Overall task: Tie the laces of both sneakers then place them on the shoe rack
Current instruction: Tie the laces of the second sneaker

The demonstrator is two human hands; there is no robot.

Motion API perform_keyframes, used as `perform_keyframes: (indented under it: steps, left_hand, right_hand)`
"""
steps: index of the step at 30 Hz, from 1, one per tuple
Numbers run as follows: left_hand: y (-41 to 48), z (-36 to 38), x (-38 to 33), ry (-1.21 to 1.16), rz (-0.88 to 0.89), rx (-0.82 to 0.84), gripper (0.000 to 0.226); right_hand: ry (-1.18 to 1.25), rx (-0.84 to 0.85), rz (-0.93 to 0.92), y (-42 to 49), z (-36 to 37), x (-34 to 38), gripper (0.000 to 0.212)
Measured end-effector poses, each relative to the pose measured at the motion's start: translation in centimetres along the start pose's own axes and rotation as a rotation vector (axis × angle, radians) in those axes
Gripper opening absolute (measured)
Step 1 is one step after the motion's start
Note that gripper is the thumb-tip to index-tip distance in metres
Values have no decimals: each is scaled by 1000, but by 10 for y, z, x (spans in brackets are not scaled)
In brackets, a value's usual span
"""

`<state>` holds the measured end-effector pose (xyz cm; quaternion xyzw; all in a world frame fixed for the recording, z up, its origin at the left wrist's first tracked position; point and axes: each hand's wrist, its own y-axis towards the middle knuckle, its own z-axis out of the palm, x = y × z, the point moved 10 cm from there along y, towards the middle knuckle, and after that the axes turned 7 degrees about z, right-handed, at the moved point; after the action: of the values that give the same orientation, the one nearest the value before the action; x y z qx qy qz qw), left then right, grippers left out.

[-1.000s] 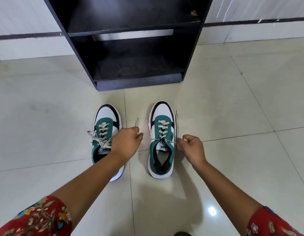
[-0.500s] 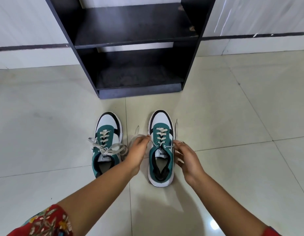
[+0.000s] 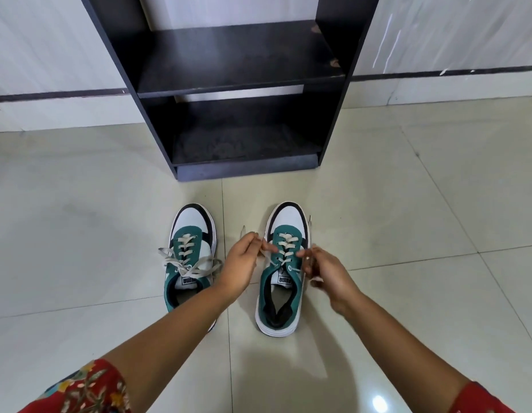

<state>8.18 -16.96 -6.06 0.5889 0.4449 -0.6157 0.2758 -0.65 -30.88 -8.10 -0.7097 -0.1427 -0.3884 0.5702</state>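
Two green, white and black sneakers stand side by side on the tiled floor, toes toward the rack. The left sneaker [image 3: 190,251] has its laces in a bow. The right sneaker [image 3: 284,263] has loose laces. My left hand [image 3: 242,263] pinches the right sneaker's left lace end beside its tongue. My right hand [image 3: 324,269] grips the right lace end at the shoe's right side. Both hands are close over the eyelets. The black shoe rack [image 3: 240,84] stands just beyond the shoes with two bare shelves.
Pale floor tiles [image 3: 407,234] spread around the shoes on both sides. A white wall with a dark stripe [image 3: 50,93] runs behind the rack. My red floral sleeves show at the bottom corners.
Both hands have moved inward from wide apart to close over the right sneaker's laces. The view has tilted so the rack appears lower and fuller.
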Motion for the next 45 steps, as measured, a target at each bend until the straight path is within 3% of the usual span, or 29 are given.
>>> perform_keyframes:
  steps: [3,6,9,12,14,16,19,22,24,26,29,34,38,40,43,45]
  left_hand:
    - [-2,14,-36,79,219,198,27]
    - [-11,27,-67,151,443,294,31]
    - [-16,31,-81,321,581,296,35]
    - [-20,22,-89,482,705,177,20]
    - [-22,10,-91,391,667,48,18]
    - [-21,0,-88,305,595,-67,19]
    - [-16,-7,-95,448,585,-165,24]
    - [-8,-9,-94,638,498,-135,25]
    - [-4,-5,-81,631,347,-34,26]
    - [-5,2,-71,475,229,58,27]
    - [-8,0,-77,378,239,29,32]
    - [-12,-29,-85,387,328,-158,36]
    - [-14,-38,-72,211,289,-209,39]
    - [-15,-42,-64,205,261,-232,43]
    - [-13,-48,-58,374,260,-244,44]
    - [-10,-52,-56,488,282,-238,43]
  right_hand:
    - [-381,-71,-277,-18,5,55,34]
    - [-730,-57,-443,-44,25,88,26]
    - [-787,-72,-514,-65,28,101,28]
    - [-685,-134,-564,-71,17,99,17]
    - [-564,-153,-582,-73,11,92,3]
    - [-468,-155,-628,-78,11,85,8]
    - [-600,-235,-755,-85,16,81,4]
    - [-831,-365,-789,-81,22,76,33]
    - [-855,-348,-769,-76,30,73,45]
    - [-755,-275,-708,-70,35,69,42]
    - [-521,-210,-610,-60,30,67,11]
    - [111,-110,-413,-58,1,72,27]
    - [553,121,-343,-49,-22,80,29]
    - [549,18,-301,-45,-40,75,27]
    - [412,-243,-299,-36,-76,63,35]
    - [176,-402,-346,-33,-98,58,39]
